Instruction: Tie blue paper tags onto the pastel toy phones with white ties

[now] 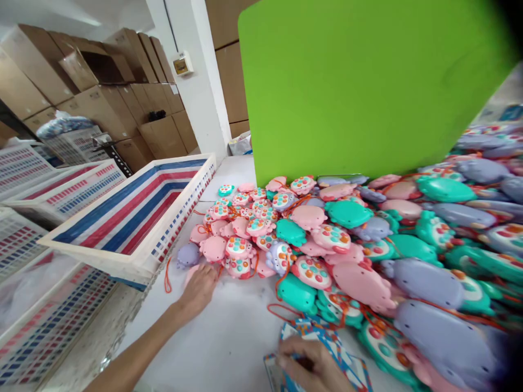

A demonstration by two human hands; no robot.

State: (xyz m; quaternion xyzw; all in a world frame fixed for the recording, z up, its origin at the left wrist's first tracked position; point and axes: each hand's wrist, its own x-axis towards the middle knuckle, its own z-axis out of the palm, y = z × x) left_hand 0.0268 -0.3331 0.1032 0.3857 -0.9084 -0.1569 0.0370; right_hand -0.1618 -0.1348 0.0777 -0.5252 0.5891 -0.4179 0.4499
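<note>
Green board (368, 87), flat and bright, fills the upper right of the view and stands behind everything else. Below it, a heaped pile of plastic toys (368, 245) in pink, teal and lilac, many with coloured buttons and orange cords, spreads across the right of a white table (229, 337). To the left of the table sits a white crate (134, 218) lined with red, white and blue striped sheeting, with more like it beyond and stacked cardboard boxes (102, 92) behind.

The pile slopes loosely towards its near edge and the cords cross one another. Pulling one toy from the edge could likely drag its neighbours along by a snagged cord, or send some sliding towards the table edge.

The left hand (200, 288) reaches forward on a long, nearly straight arm, palm down, fingers laid over a pink toy (188, 274) at the pile's left edge, just below a lilac toy (188, 255). Whether the fingers have closed on it cannot be told. The right hand (314, 367) is low and near the body, fingers curled and grasping a printed card (314, 332) in blue and red that lies on the table beside the pile. An orange cord (167, 275) trails loose on the table, left of the left hand.
</note>
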